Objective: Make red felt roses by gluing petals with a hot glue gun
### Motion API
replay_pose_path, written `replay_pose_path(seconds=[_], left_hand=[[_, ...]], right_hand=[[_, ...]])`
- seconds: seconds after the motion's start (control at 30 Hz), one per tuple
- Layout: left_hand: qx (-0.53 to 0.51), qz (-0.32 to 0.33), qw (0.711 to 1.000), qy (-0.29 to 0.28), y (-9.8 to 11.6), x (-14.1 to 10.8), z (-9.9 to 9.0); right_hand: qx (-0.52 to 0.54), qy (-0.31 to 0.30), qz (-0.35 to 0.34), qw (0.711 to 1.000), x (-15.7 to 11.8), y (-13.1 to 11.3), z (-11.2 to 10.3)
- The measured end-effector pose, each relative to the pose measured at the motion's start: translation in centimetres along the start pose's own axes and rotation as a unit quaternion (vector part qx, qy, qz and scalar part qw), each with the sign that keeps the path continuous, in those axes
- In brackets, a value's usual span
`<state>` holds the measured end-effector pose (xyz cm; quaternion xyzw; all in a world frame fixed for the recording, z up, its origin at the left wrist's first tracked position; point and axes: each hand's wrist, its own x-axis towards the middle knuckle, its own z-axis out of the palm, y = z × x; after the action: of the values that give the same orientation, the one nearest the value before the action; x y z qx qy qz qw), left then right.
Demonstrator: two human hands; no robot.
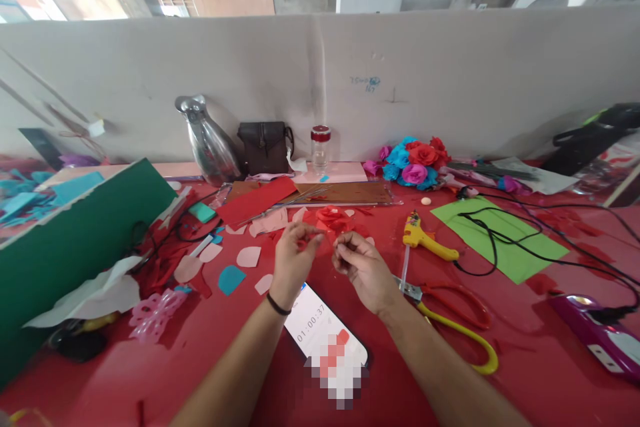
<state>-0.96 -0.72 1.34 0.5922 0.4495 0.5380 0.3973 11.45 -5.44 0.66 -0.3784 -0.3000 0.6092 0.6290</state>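
My left hand (299, 259) is raised over the red table, its thumb and fingertips pressed together in a pinch. Close to its right, my right hand (361, 265) also pinches, with curled fingers. Whatever lies between the fingertips of either hand is too small to make out. Just behind the hands sits a red paper rose (332, 219). A phone (325, 333) showing a timer lies below the wrists. Pink petal pieces (249, 257) and a blue petal piece (231, 279) lie left of my left hand.
On the right are a yellow glue gun (429, 240), scissors (463, 320), a green sheet (500, 237) with black cables and a purple power strip (595, 337). Behind stand a flask (213, 147), a bag (265, 148), a jar (321, 152) and paper flowers (415, 163). A green board (85, 260) stands left.
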Motion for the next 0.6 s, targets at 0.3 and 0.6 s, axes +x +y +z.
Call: replay_pose_path(seconds=[0.3, 0.6], left_hand=[[-0.226, -0.146, 0.949, -0.164, 1.7, -0.8, 0.5], [-0.127, -0.003, 0.988, -0.091, 1.3, -1.2, 0.7]], right_hand=[[-0.033, -0.038, -0.001, 0.999, -0.1, 0.4, 0.0], [-0.139, -0.022, -0.083, 0.987, 0.3, 0.6, -0.3]])
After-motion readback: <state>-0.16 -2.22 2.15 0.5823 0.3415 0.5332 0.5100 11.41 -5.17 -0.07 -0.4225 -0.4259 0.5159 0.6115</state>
